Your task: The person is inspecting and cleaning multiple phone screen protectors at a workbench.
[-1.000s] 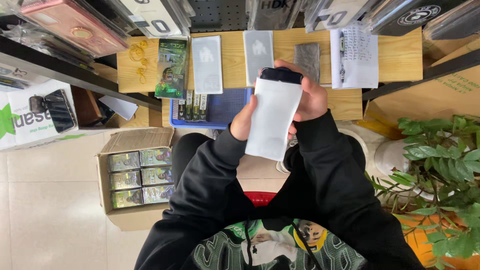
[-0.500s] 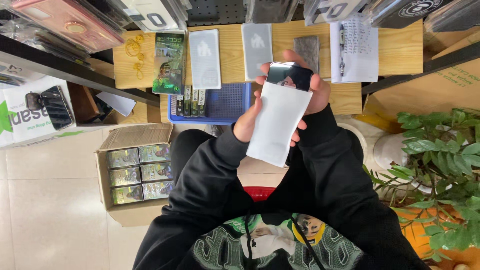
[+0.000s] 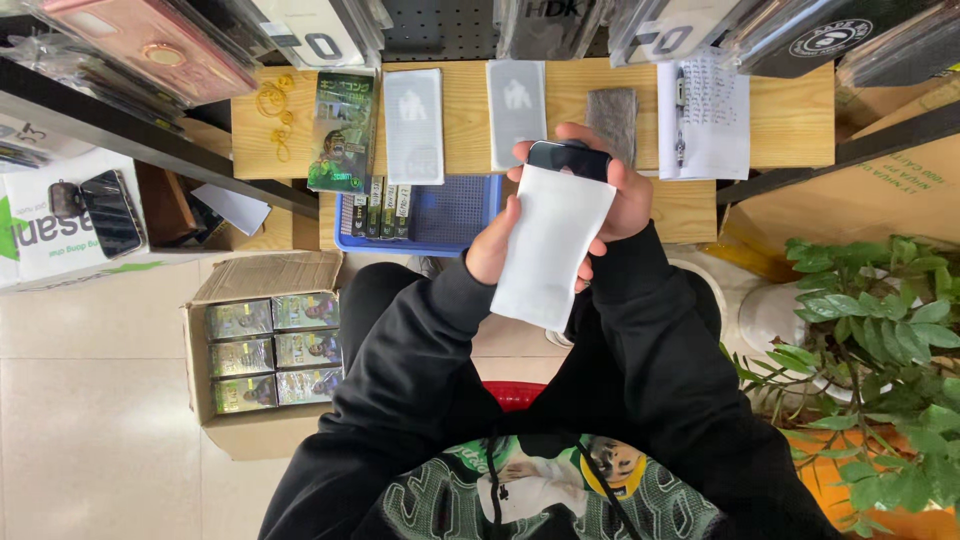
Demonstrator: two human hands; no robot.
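Note:
A white paper sleeve (image 3: pixel 550 245) is held upright in front of me, with a black phone (image 3: pixel 568 158) sticking out of its top. My left hand (image 3: pixel 492 240) grips the sleeve's left edge. My right hand (image 3: pixel 622 185) wraps around the phone's top and the sleeve's right side. Both hands hover just in front of a small wooden table (image 3: pixel 780 120).
The table bears a green packet (image 3: pixel 343 130), two white packets (image 3: pixel 414 125), a grey cloth (image 3: pixel 611 122) and a notepad with a pen (image 3: pixel 705 115). A blue tray (image 3: pixel 455 215) sits under it. A cardboard box of packets (image 3: pixel 265 350) is at left, a potted plant (image 3: pixel 880 350) at right.
The sleeve with the phone has tilted slightly and stayed in both hands; my view has shifted a little.

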